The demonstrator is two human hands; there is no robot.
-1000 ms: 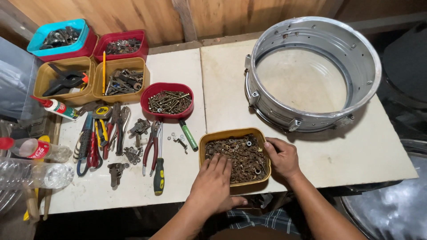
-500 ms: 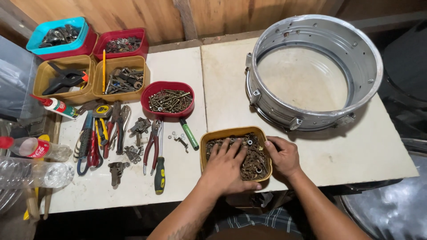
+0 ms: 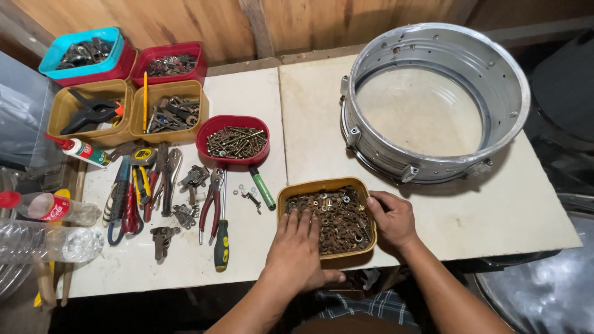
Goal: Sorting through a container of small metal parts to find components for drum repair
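A yellow tub (image 3: 291, 193) full of rusty nuts, washers and small hardware (image 3: 340, 216) sits at the near edge of the white table. My left hand (image 3: 297, 247) lies flat with its fingers spread on the hardware at the tub's left side. My right hand (image 3: 391, 218) grips the tub's right rim, fingertips curled inside. Beyond it stands a round metal drum shell (image 3: 433, 99), open side up, with lugs around its wall.
A red tub of long screws (image 3: 234, 141) sits left of centre. Pliers, cutters and a screwdriver (image 3: 221, 238) lie on the left. Yellow, red and blue tubs of parts (image 3: 99, 80) line the far left, with plastic bottles (image 3: 43, 210) at the left edge.
My left hand slid from the table's front edge up into the tub and then drew back a little toward its left side. My right hand stayed on the rim.
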